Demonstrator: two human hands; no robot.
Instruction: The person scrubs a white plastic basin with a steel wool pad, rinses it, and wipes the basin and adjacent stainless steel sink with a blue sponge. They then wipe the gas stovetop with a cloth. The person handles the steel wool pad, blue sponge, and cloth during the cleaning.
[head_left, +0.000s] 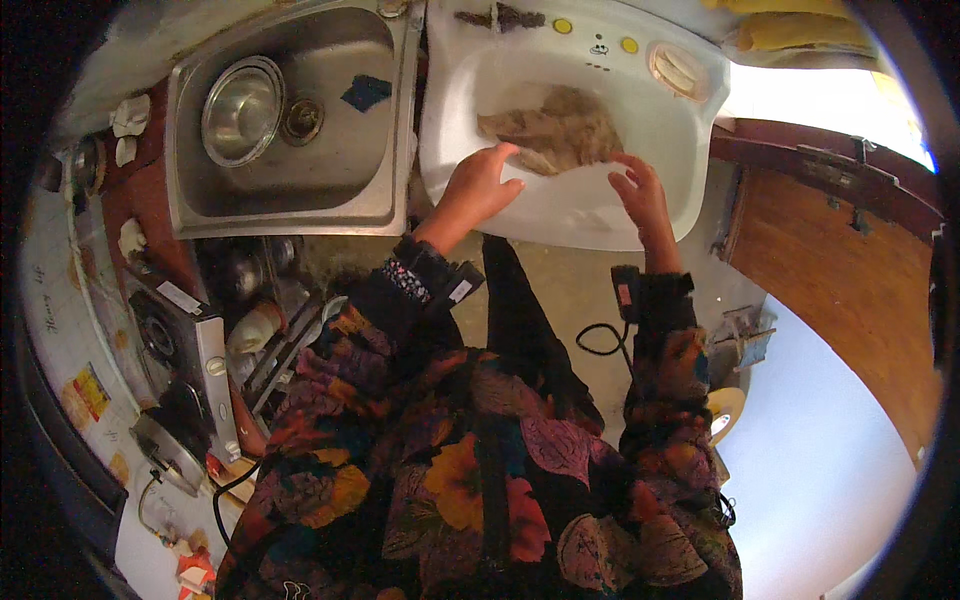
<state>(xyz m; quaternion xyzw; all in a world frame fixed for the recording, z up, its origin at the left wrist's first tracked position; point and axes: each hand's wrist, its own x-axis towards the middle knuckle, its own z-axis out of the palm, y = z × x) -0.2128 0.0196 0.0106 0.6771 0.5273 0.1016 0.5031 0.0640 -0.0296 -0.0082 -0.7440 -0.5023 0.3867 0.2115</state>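
Observation:
A wet-looking brown cloth (559, 127) lies bunched in the bowl of a white washbasin (457, 176). My left hand (484, 184) is over the basin's near left side, thumb and fingers apart, its fingertips at the cloth's lower left edge. At the cloth's right corner is my right hand (640, 191), its fingers loosely curved and the thumb apart from them. Whether the fingertips touch the cloth or only hover beside it is hard to tell. Neither hand is closed around anything.
Left of the basin, a stainless steel sink (289, 221) holds a metal bowl (244, 112) and a dark cloth piece (367, 92). A soap dish with soap (677, 71) sits at the basin's back right. A gas stove (202, 360) stands at lower left; a brown wooden door (840, 247) is at right.

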